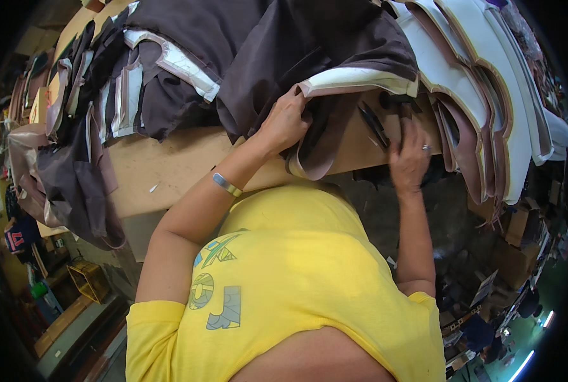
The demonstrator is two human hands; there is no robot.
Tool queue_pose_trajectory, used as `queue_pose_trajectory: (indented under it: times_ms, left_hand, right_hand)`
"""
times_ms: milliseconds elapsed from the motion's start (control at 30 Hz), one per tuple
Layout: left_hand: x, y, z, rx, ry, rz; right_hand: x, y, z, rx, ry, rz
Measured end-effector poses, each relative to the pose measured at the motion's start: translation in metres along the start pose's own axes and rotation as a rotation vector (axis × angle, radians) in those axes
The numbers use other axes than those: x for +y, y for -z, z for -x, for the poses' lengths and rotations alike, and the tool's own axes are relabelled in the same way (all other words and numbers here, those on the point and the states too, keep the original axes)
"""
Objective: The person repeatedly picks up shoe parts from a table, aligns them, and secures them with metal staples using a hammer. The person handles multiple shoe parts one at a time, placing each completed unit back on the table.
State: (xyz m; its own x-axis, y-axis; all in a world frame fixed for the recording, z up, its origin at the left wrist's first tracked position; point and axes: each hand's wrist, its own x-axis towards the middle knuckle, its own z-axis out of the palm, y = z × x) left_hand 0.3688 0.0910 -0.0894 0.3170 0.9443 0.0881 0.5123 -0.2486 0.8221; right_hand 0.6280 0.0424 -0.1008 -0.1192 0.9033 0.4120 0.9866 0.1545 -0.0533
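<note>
My left hand [286, 122] is closed on the edge of a dark brown fabric piece [271, 54], with the thumb hidden. A white and mauve band [351, 79] runs along that edge, lifted off the table. A brown strip [319, 159] hangs below it in a loop. To the right, my right hand [411, 153], with a ring, has its fingers around a tool with a black head [400, 100]. The fabric edge and fingers partly hide this tool, so its exact kind is unclear. Just left of it lies a slim black tool [374, 124].
White pieces with tan edges [478, 89] are stacked at the right, overhanging the tan table [169, 165]. More dark fabric pieces [83, 191] drape over the left end. Below left stands a yellow crate [88, 280]. Boxes and clutter [516, 235] fill the lower right.
</note>
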Motion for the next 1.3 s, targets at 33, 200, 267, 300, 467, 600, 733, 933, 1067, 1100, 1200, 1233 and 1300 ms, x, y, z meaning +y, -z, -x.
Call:
queue_pose_trajectory:
  times_ms: [33,200,267,300,467,600,733,933,1067,1100,1200,1233,1300]
  left_hand:
    - [-0.005,-0.003,-0.002,-0.017,0.002,-0.004]
    - [-0.001,-0.008,-0.006,-0.052,0.053,0.059]
    - [-0.003,-0.009,-0.006,-0.034,0.055,0.043]
    - [-0.005,-0.010,-0.004,-0.016,0.036,0.020]
    - [-0.006,-0.007,-0.007,-0.022,0.068,0.152]
    - [-0.010,-0.009,-0.007,-0.020,0.015,0.139]
    - [-0.013,-0.009,-0.008,-0.020,0.010,0.087]
    - [-0.009,-0.008,-0.005,-0.024,0.037,0.108]
    - [-0.013,-0.009,-0.006,-0.015,0.017,0.122]
    - [-0.013,-0.010,-0.006,-0.016,0.028,0.105]
    - [-0.012,-0.008,-0.008,-0.022,0.023,0.108]
    - [-0.012,-0.008,-0.008,-0.024,0.018,0.119]
    - [-0.012,-0.009,-0.007,-0.024,0.026,0.153]
  right_hand:
    - [0.010,0.004,-0.005,-0.059,-0.125,0.021]
    - [0.031,0.004,-0.021,-0.295,-0.352,-0.292]
    - [0.017,0.020,-0.020,-0.202,-0.377,-0.327]
    - [0.013,0.027,-0.014,-0.142,-0.275,-0.304]
    - [-0.026,0.052,-0.007,-0.081,0.108,-0.133]
    - [-0.036,0.023,0.002,0.044,0.130,-0.107]
    - [-0.037,0.028,0.000,-0.010,0.107,-0.161]
    - [-0.029,0.029,0.012,-0.086,0.195,-0.229]
    - [-0.036,0.030,0.022,0.009,0.227,-0.279]
    - [-0.036,0.029,0.024,-0.073,0.263,-0.243]
    - [-0.039,0.038,0.021,-0.108,0.238,-0.202]
    - [-0.040,0.037,0.020,-0.013,0.203,-0.269]
    - [-0.040,0.034,0.026,0.018,0.218,-0.309]
